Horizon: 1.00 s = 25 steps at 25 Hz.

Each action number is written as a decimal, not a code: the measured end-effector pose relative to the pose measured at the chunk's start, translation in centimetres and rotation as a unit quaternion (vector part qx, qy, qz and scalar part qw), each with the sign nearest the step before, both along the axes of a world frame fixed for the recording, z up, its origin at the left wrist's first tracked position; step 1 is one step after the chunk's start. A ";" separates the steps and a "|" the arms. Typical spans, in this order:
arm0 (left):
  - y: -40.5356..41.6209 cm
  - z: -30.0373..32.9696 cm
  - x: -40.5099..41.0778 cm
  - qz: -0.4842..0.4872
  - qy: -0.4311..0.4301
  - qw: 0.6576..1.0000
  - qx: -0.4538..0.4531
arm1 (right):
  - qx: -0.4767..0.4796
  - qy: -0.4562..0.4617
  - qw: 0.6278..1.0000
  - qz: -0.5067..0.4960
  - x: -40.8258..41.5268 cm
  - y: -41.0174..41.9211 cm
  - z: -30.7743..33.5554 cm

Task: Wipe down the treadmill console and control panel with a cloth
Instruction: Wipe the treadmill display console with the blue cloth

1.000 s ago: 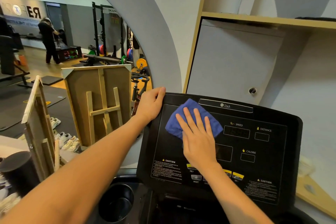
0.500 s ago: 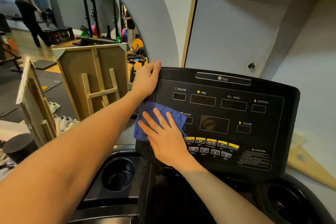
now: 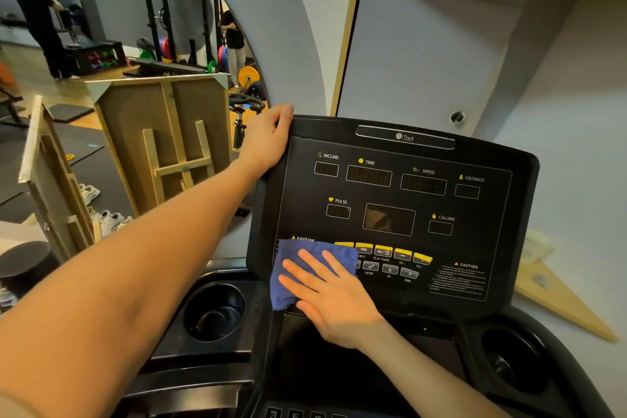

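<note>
The black treadmill console (image 3: 502,159) fills the middle of the view, with dark displays labelled incline, time, speed, distance, pulse and calorie, and a row of yellow buttons (image 3: 403,253) near its lower edge. A blue cloth (image 3: 295,254) lies flat on the panel's lower left corner, over the left caution text. My right hand (image 3: 336,295) presses on the cloth with fingers spread, covering its lower right part. My left hand (image 3: 268,141) grips the console's upper left edge, thumb over the top rim.
Round cup holders sit at the lower left (image 3: 213,312) and lower right (image 3: 512,363) of the console base. Wooden easel-backed boards (image 3: 166,142) stand to the left. A white wall and wood-trimmed panel (image 3: 420,44) rise behind. People and weight racks appear far left.
My right hand has slid the cloth from the panel's top left down to its lower left corner. The displays it covered now show. My left hand has kept its grip.
</note>
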State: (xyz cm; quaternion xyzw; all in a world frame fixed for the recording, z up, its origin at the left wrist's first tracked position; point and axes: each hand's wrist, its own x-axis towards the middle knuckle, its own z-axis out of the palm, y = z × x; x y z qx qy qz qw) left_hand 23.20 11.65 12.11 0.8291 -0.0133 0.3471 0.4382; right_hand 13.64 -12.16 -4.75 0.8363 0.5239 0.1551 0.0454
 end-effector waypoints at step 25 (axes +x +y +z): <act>-0.3 0.0 -0.2 0.016 -0.013 1.000 0.008 | 0.095 -0.037 0.988 -0.115 2.5 1.6 4.9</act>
